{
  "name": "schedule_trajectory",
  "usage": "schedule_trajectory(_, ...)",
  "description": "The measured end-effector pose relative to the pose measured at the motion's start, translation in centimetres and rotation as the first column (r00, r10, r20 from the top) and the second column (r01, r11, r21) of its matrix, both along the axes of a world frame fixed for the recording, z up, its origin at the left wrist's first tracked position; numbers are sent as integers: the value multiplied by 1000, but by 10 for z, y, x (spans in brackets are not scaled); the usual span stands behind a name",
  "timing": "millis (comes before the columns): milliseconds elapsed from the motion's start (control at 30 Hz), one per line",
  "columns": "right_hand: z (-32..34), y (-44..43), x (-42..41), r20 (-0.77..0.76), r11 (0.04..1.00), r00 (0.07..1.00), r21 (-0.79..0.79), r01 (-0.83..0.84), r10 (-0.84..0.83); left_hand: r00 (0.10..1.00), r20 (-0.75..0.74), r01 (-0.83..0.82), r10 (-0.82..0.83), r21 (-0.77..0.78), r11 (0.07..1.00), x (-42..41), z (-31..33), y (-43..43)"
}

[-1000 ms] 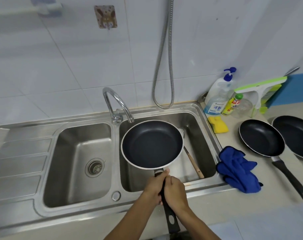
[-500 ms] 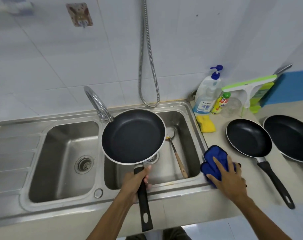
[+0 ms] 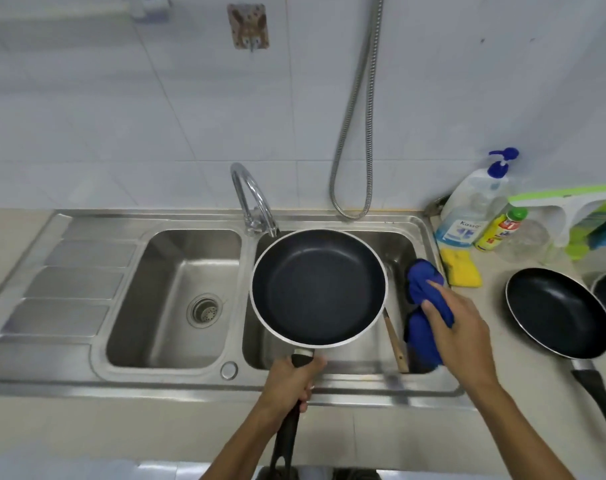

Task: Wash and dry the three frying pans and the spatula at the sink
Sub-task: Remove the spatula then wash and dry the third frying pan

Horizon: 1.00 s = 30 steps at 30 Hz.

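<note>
Frying pan [image 3: 318,289] held face-up, long axis wall-to-person, handle nearest; fingers of left hand [image 3: 287,386] wrapped round handle, fingers of right hand [image 3: 464,341] clutching blue cloth [image 3: 422,337].

The held frying pan [image 3: 317,289] is black inside with a pale silver rim, the cloth [image 3: 424,329] deep blue, the sponge [image 3: 462,271] yellow, the soap bottle [image 3: 474,206] clear with a blue pump, the small bottle [image 3: 500,230] yellow with a green cap, the sink [image 3: 170,271] plain steel-grey.
</note>
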State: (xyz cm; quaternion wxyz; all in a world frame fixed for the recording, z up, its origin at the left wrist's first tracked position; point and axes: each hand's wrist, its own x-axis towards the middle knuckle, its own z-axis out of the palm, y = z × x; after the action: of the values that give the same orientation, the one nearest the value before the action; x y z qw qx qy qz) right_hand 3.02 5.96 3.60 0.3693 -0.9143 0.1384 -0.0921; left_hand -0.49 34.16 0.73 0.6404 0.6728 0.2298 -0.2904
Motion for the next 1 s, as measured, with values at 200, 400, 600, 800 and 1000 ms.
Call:
schedule_trajectory(200,0,149,49,-128,756,795,-250,-604,593,991,7,135,-137,107,985,8,8,16)
schedule_trajectory(400,-61,220,80,-283,619,745,-423,-662,604,976,67,186,-209,257,948,-2,7,45)
schedule_trajectory(600,-85,167,150,-272,685,903,-588,-430,333,978,89,159,-187,258,953,-4,1,65)
schedule_trajectory(800,-84,132,66,-360,851,912,-398,-342,198,965,83,224,-247,223,949,14,0,73)
schedule_trajectory(1000,-74,212,34,-152,897,885,44,-439,441,874,118,363,-471,485,795,29,-12,70)
